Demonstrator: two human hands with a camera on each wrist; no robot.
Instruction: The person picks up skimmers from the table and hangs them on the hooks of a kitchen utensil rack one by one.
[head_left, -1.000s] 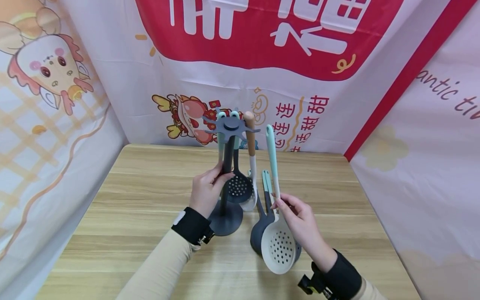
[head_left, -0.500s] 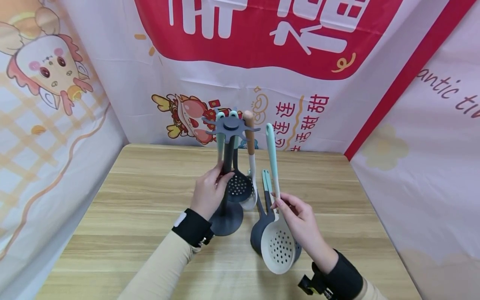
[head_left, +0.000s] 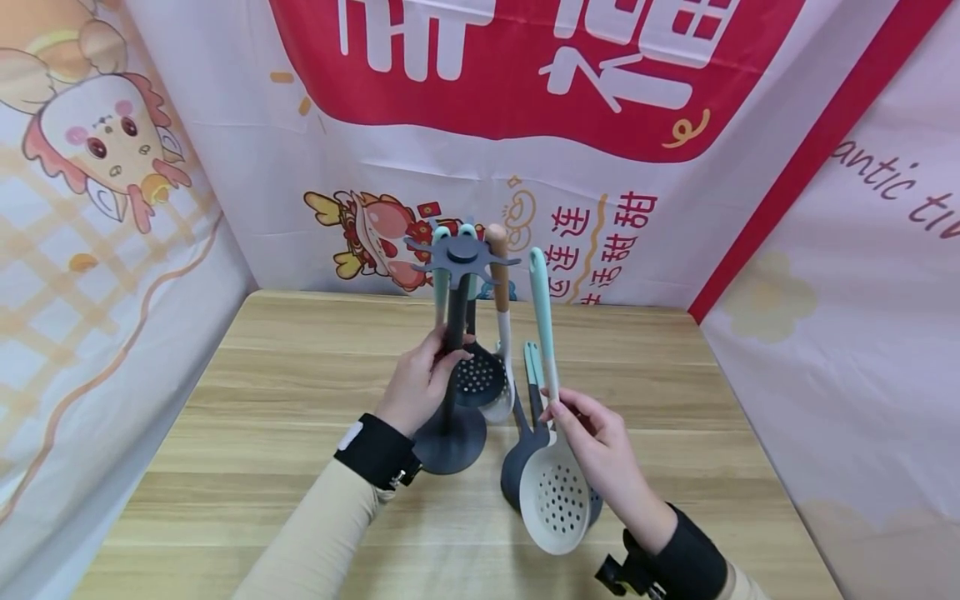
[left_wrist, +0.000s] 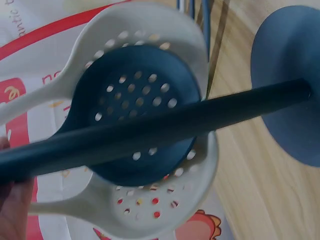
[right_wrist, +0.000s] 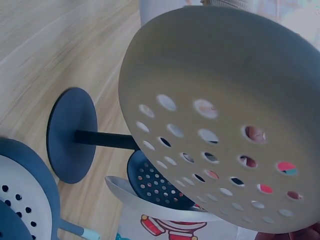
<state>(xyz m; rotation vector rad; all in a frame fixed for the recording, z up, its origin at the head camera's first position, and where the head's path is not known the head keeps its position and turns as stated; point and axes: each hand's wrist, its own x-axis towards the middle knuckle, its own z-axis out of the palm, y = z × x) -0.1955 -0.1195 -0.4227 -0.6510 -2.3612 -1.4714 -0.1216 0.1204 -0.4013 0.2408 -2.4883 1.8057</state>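
Note:
My left hand (head_left: 420,379) grips the upright pole of a dark grey utensil stand (head_left: 450,446), below its hooked top. A dark skimmer (head_left: 480,383) with a mint handle hangs from the stand. Two white perforated utensils hang there too; one has a wooden handle (head_left: 499,275). In my right hand (head_left: 600,433), thumb and fingers pinch a white skimmer (head_left: 555,497) low on its white and mint handle. Its bowl tilts downward to the right of the stand and fills much of the right wrist view. The left wrist view shows the pole (left_wrist: 230,107) crossing the hanging skimmers.
Behind the held skimmer, a dark ladle (head_left: 517,475) and other nested utensils with mint-tipped handles (head_left: 533,362) lie on the wooden table (head_left: 300,383). Printed cloth walls (head_left: 420,150) rise at the back and both sides.
My left wrist has shifted slightly left, with the hand still on the pole. The held skimmer has moved very slightly left and down.

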